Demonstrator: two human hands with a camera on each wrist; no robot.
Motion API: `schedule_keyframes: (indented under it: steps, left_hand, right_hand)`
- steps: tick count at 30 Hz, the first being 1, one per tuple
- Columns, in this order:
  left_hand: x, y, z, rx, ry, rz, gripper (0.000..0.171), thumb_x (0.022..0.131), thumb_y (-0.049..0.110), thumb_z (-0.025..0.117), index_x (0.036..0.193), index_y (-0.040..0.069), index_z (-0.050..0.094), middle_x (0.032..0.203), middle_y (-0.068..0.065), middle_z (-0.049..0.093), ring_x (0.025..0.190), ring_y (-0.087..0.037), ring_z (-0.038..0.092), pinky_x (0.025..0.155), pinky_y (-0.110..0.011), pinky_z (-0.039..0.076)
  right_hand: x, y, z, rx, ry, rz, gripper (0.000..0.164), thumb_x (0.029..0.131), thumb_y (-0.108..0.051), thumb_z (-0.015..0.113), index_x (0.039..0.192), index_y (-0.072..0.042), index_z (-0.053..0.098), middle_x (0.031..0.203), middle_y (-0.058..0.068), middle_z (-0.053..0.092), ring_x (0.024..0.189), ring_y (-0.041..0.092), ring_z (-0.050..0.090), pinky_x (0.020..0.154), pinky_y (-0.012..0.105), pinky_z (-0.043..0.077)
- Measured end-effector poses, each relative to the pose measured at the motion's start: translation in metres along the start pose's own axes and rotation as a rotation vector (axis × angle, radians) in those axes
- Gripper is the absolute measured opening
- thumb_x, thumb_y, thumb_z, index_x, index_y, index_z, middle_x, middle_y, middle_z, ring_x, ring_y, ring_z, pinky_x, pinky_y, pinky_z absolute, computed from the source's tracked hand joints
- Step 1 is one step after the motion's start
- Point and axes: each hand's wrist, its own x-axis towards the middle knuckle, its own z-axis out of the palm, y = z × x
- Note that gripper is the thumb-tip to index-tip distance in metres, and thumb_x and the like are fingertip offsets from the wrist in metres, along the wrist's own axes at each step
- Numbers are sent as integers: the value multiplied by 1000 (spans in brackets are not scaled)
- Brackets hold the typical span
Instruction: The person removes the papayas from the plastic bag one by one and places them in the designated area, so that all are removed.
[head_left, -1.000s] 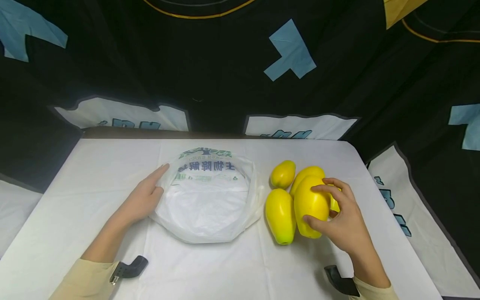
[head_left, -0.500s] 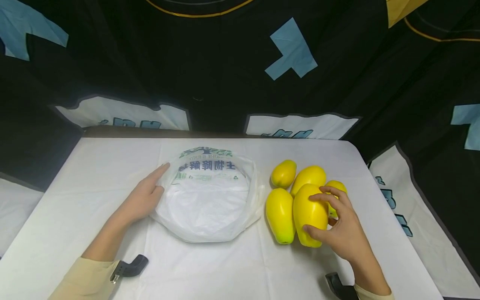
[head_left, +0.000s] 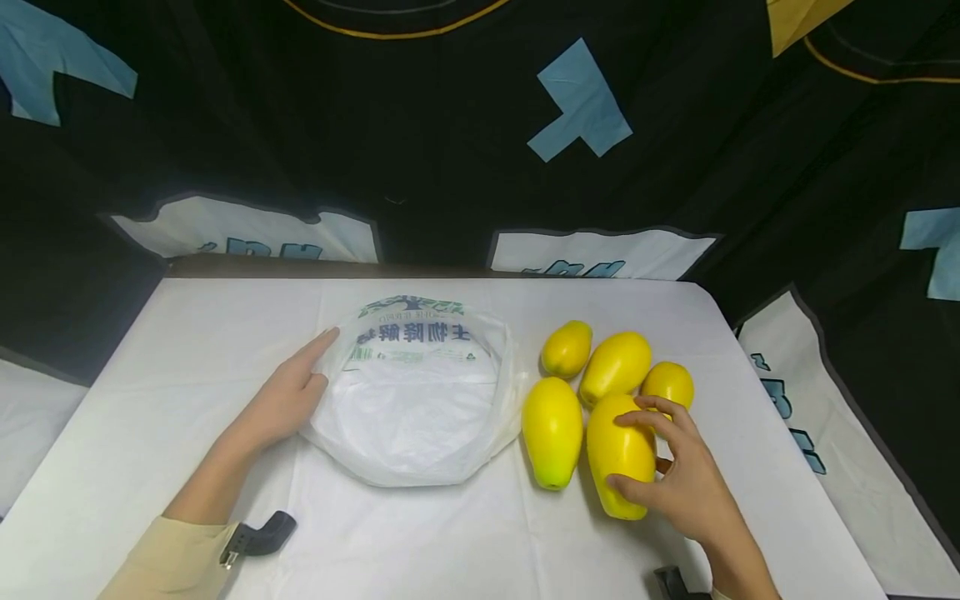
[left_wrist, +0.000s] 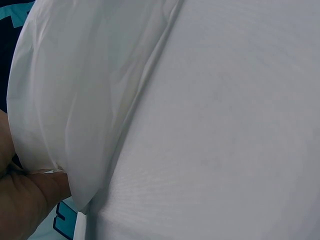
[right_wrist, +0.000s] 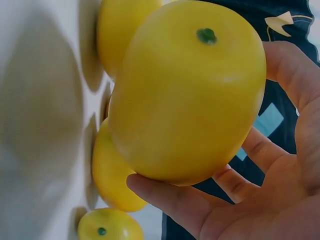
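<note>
A white plastic bag (head_left: 412,442) with dark and green print stands with its round mouth spread in the head view. My left hand (head_left: 288,396) is at the bag's left rim, index finger along it; in the left wrist view the thumb and fingers pinch the rim of the bag (left_wrist: 85,100). To the right of the bag, my right hand (head_left: 686,475) grips a yellow papaya (head_left: 618,458) from its right side. The right wrist view shows fingers and thumb around this papaya (right_wrist: 185,100), apparently raised off the table, its green stem spot facing the camera.
Several other yellow papayas lie around the held one: a green-tipped papaya (head_left: 552,433) beside the bag, a papaya (head_left: 617,367) behind, and smaller papayas (head_left: 566,348) farther back. All are on a white-covered table (head_left: 420,550), with a black patterned cloth (head_left: 435,167) beyond.
My right hand has drawn the papaya toward me, away from the others. The green-tipped papaya has shifted slightly left. The left hand and bag have stayed in place.
</note>
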Motion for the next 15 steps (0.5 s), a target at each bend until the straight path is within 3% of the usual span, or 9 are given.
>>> schedule_keyframes:
  steps: [15]
  left_hand:
    - [1, -1, 0, 3, 7, 11, 63, 95, -2, 32, 156, 6, 18, 159, -19, 18, 145, -40, 15, 116, -57, 16]
  right_hand:
    - [-9, 13, 11, -22, -38, 54, 62, 59, -23, 94, 114, -26, 65, 143, -2, 38, 128, 35, 40, 84, 62, 51]
